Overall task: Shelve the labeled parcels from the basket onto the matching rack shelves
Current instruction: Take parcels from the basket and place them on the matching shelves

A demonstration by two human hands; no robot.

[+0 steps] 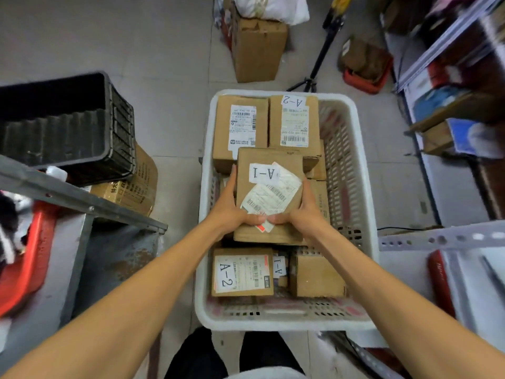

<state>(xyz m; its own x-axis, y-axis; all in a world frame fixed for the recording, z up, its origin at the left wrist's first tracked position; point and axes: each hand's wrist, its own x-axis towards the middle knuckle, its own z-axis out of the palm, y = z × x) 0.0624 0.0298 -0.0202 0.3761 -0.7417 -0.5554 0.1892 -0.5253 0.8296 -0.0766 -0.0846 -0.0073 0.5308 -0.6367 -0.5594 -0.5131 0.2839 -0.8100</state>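
The work area was a narrow aisle with a grey tiled floor (169,64), a left rack rail (82,198) and a right rack (437,47). A white basket (364,187) stood on the floor directly in front of me.

1. Grip state. My left grip (232,212) and right grip (304,212) clamped the A-1 parcel (269,160) from opposite sides. The thumbs met at its near top edge, over a loose corner of the shipping label (270,196). Neither grip was free.

2. Parcel position. The A-1 parcel sat over the middle of the basket, on top of the other boxes. I could not tell whether it rested on them or hung clear.

3. Surroundings. At the far end lay an unmarked box (240,127) and a far A-2 parcel (295,121). At the near end lay a near A-2 parcel (241,272) and a plain box (317,274), with a small A-1 tag (278,265) showing between them.

4. Hazards, as I judged them.
- The label was wrinkled and lifting, so thumb pressure on it could tear it or let the hold slip.
- A tilted lift could catch the neighbouring boxes and shift them.
- The rack rails stood close on both sides, so a wide swing could strike a parcel corner.
- No shelf marking was legible, so the A-1 shelf needed confirming first.
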